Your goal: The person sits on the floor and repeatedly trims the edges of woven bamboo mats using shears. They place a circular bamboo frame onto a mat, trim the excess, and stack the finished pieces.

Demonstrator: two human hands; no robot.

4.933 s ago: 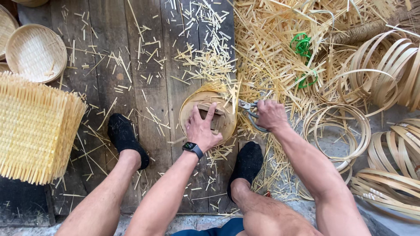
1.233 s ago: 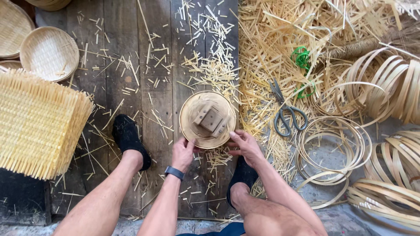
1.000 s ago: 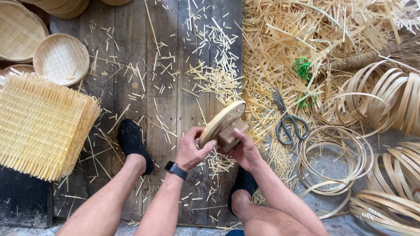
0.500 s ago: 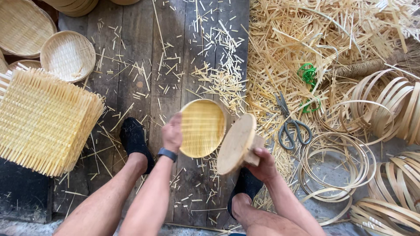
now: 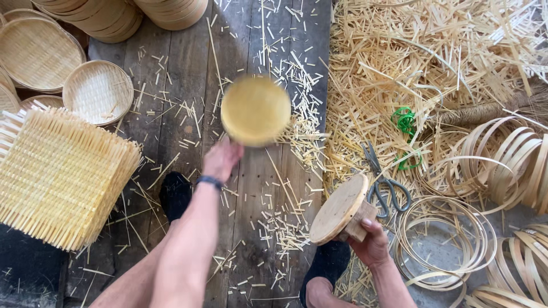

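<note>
Right hand: the right hand (image 5: 372, 246) is lowest in the view, its grip clenched on the block under a round wooden mould (image 5: 339, 210); the disc is tilted on edge, flat face toward the floor boards.
Mould, handling: it looks solid, stiff and fairly heavy for its size; the block at the back seems the sure place to take it, the smooth rim less so.
Feet: two black shoes (image 5: 174, 194) rest on the plank floor (image 5: 188, 85), one beside each forearm.
Left hand: the left hand (image 5: 222, 159) is stretched forward and blurred; its grip appears closed on the near edge of a small round woven basket (image 5: 255, 110), though the blur hides the fingers.
Basket, place: it is lifted above the planks, ahead of the left hand, well apart from the mould.
Basket, handling: thin woven strips, so probably very light, a little springy and easy to crush; the rim looks the stiffest part to hold.
Right of the mould: scissors (image 5: 383, 181) lie just beside it on the cuttings, with loose strip hoops (image 5: 442, 242) next to them.
Left side: a stack of square woven mats (image 5: 60, 177) with bristling ends.
Farther right: a green cord (image 5: 404, 121) on a heap of offcuts (image 5: 434, 51).
Far left: finished shallow baskets (image 5: 97, 91), with stacked ones (image 5: 171, 11) at the top edge.
</note>
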